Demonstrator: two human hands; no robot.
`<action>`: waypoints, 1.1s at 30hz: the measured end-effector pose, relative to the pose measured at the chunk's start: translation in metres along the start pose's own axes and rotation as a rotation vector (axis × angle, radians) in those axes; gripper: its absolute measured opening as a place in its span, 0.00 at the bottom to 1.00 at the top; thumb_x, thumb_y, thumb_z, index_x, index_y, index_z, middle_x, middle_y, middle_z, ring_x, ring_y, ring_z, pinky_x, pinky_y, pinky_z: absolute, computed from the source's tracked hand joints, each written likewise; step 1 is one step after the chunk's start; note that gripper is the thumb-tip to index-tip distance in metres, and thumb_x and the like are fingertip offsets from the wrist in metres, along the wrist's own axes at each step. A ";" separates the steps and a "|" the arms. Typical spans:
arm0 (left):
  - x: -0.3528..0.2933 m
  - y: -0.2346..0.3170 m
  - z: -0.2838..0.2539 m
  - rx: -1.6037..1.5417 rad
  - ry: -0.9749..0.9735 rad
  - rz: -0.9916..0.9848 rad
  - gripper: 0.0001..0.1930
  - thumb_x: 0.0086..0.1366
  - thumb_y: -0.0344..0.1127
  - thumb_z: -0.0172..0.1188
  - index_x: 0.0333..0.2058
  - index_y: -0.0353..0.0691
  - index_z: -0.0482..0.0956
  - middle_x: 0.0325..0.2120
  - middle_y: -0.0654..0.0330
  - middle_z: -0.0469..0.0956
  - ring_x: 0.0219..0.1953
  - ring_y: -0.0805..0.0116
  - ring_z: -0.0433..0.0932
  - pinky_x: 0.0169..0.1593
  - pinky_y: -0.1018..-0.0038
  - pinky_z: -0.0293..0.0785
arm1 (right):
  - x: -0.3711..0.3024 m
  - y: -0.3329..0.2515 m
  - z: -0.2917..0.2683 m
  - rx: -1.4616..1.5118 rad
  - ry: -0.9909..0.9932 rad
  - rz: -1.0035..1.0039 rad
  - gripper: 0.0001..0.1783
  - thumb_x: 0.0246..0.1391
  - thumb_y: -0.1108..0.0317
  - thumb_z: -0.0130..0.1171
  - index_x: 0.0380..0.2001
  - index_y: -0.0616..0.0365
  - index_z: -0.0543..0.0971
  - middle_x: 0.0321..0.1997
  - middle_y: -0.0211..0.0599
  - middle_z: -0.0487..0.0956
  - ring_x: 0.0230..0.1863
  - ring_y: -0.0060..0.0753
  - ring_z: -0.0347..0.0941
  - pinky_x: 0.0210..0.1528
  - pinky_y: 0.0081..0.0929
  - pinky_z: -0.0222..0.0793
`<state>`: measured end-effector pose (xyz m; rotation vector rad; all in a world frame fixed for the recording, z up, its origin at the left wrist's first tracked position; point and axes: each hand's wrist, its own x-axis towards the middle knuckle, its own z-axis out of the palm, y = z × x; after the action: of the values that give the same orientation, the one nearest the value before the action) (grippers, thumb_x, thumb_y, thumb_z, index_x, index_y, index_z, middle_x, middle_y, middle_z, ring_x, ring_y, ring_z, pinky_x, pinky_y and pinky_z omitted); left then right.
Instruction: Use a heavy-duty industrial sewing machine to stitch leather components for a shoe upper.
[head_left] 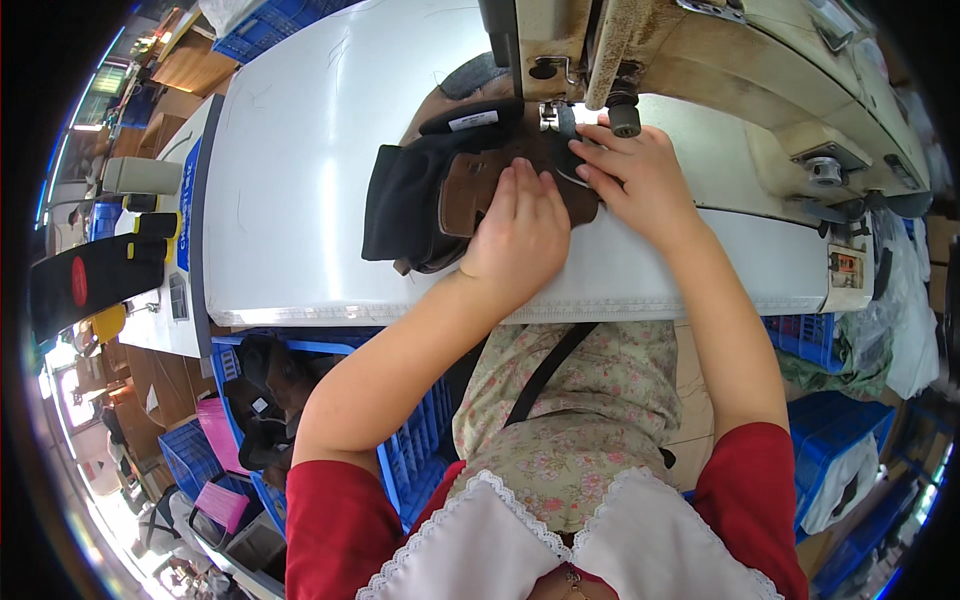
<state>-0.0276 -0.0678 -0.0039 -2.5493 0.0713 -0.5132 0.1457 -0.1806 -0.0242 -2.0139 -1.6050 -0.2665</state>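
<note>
Touching the brown-and-black workpiece [480, 165] at twelve o'clock on the white desk [290, 220], near the sewing machine's [740, 80] presser foot [547, 118]: laying an unclosed left grip [520, 225] flat over the brown panel [463, 195], resting a loosely spread right grip [638, 182] toward one o'clock.

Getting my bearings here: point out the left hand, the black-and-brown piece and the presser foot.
Left hand [518, 235]: head view, back of the hand.
Black-and-brown piece [466, 193]: head view, brown flap beside the left hand.
Presser foot [548, 117]: head view, its metal front.
</note>
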 end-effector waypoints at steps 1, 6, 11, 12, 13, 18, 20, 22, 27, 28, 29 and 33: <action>0.000 -0.001 0.001 0.001 -0.002 -0.003 0.19 0.55 0.35 0.52 0.41 0.27 0.80 0.40 0.40 0.81 0.48 0.51 0.80 0.58 0.63 0.71 | 0.001 0.000 0.001 -0.010 0.011 -0.002 0.14 0.52 0.61 0.63 0.42 0.48 0.85 0.47 0.27 0.82 0.58 0.32 0.71 0.57 0.37 0.60; 0.005 -0.004 0.005 -0.012 -0.003 -0.015 0.19 0.54 0.35 0.53 0.40 0.26 0.80 0.38 0.42 0.82 0.48 0.51 0.80 0.57 0.63 0.72 | 0.006 0.001 0.003 -0.025 0.027 -0.012 0.13 0.52 0.62 0.64 0.42 0.48 0.85 0.46 0.26 0.82 0.57 0.33 0.71 0.55 0.37 0.61; 0.010 -0.011 0.011 -0.011 -0.028 0.012 0.20 0.54 0.35 0.53 0.41 0.26 0.79 0.39 0.42 0.82 0.48 0.51 0.80 0.57 0.62 0.72 | 0.011 0.007 0.007 -0.023 0.065 -0.030 0.12 0.51 0.64 0.64 0.40 0.48 0.85 0.45 0.26 0.82 0.57 0.35 0.71 0.53 0.38 0.62; 0.011 -0.013 0.011 -0.012 -0.034 0.022 0.20 0.54 0.35 0.53 0.41 0.25 0.79 0.39 0.42 0.82 0.49 0.51 0.80 0.57 0.62 0.72 | 0.013 0.007 0.007 -0.010 0.081 -0.025 0.12 0.50 0.64 0.65 0.40 0.48 0.85 0.44 0.26 0.82 0.56 0.36 0.72 0.52 0.38 0.63; 0.013 -0.014 0.011 -0.011 -0.035 0.021 0.20 0.54 0.35 0.53 0.41 0.25 0.79 0.39 0.42 0.82 0.49 0.51 0.80 0.57 0.62 0.72 | 0.014 0.008 0.008 0.004 0.097 -0.019 0.12 0.49 0.65 0.65 0.40 0.48 0.85 0.43 0.27 0.82 0.55 0.36 0.72 0.51 0.39 0.64; 0.017 -0.017 0.012 -0.025 -0.088 0.021 0.21 0.56 0.35 0.52 0.44 0.25 0.78 0.40 0.41 0.81 0.50 0.50 0.80 0.59 0.61 0.70 | 0.021 0.006 0.004 -0.005 0.095 -0.006 0.13 0.46 0.66 0.66 0.38 0.49 0.85 0.41 0.29 0.82 0.50 0.39 0.74 0.47 0.40 0.68; 0.016 -0.018 0.015 -0.042 -0.054 -0.002 0.18 0.56 0.35 0.53 0.41 0.26 0.78 0.40 0.41 0.81 0.49 0.51 0.80 0.58 0.61 0.71 | 0.023 0.007 0.005 -0.011 0.085 0.003 0.12 0.45 0.68 0.66 0.37 0.50 0.85 0.40 0.30 0.82 0.48 0.40 0.76 0.45 0.41 0.69; 0.018 -0.017 0.016 -0.060 -0.014 -0.022 0.16 0.56 0.34 0.53 0.39 0.28 0.77 0.40 0.41 0.81 0.49 0.51 0.80 0.58 0.62 0.71 | 0.024 0.011 0.007 0.159 0.069 -0.027 0.12 0.43 0.72 0.65 0.35 0.52 0.85 0.38 0.33 0.83 0.43 0.44 0.77 0.43 0.41 0.72; 0.019 -0.015 0.015 -0.143 0.037 -0.089 0.06 0.56 0.34 0.53 0.27 0.39 0.67 0.39 0.40 0.82 0.46 0.51 0.82 0.56 0.62 0.74 | 0.028 0.015 -0.001 0.233 0.042 -0.077 0.14 0.42 0.77 0.61 0.35 0.52 0.85 0.38 0.36 0.82 0.40 0.45 0.78 0.43 0.41 0.72; 0.019 -0.016 0.014 -0.141 0.039 -0.088 0.06 0.56 0.34 0.53 0.27 0.39 0.67 0.39 0.40 0.82 0.46 0.51 0.82 0.56 0.62 0.74 | 0.029 0.017 -0.003 0.235 0.015 -0.103 0.15 0.42 0.78 0.61 0.36 0.52 0.85 0.38 0.36 0.82 0.41 0.45 0.77 0.44 0.40 0.72; 0.018 -0.016 0.014 -0.120 0.030 -0.075 0.06 0.56 0.34 0.53 0.28 0.38 0.68 0.39 0.40 0.82 0.46 0.51 0.82 0.56 0.62 0.74 | 0.028 0.018 -0.004 0.233 0.018 -0.103 0.15 0.42 0.78 0.61 0.36 0.52 0.85 0.38 0.36 0.82 0.41 0.45 0.77 0.44 0.40 0.72; 0.018 -0.018 0.015 -0.111 0.020 -0.063 0.07 0.56 0.34 0.53 0.29 0.37 0.69 0.39 0.40 0.82 0.47 0.50 0.82 0.56 0.62 0.74 | 0.023 0.023 -0.003 0.148 -0.111 -0.105 0.23 0.44 0.81 0.55 0.43 0.47 0.84 0.52 0.31 0.81 0.49 0.44 0.76 0.51 0.40 0.71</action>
<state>-0.0068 -0.0480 -0.0004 -2.6617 0.0268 -0.5740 0.1746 -0.1661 -0.0178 -1.8642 -1.7482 -0.0731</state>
